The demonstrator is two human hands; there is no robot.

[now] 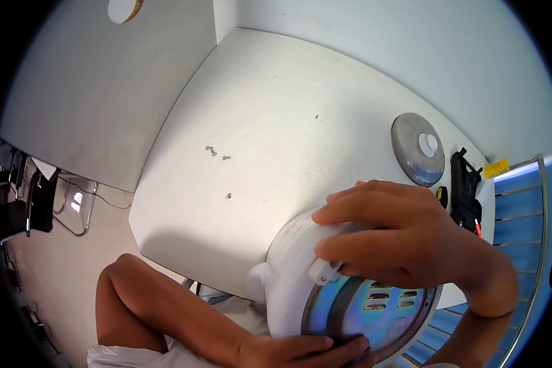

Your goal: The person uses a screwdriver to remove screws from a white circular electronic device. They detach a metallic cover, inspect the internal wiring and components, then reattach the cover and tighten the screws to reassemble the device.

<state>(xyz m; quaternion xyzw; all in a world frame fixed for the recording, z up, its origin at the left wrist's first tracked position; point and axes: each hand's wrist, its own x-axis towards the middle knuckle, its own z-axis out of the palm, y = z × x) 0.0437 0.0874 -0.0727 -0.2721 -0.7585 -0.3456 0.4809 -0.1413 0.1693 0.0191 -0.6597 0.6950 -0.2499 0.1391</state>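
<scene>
Though aslant in axis, appliance (pixel 349 300) base-up

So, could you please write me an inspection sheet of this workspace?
Surface: white table, with chipped dark patches.
Job's things: round white appliance, its slotted metal face toward the camera.
Clutter: round metal lid with a white knob, black case and small yellow-and-black item, all toward the table's right side.
Left hand: lies on the metal face's lower part; grip unclear.
Right hand: over the appliance, fingertips near a white bracket; grip unclear.
Cables: thin dark cable near the chairs.
Surroundings: pale wall behind, metal railing at right, black chairs at left.
</scene>
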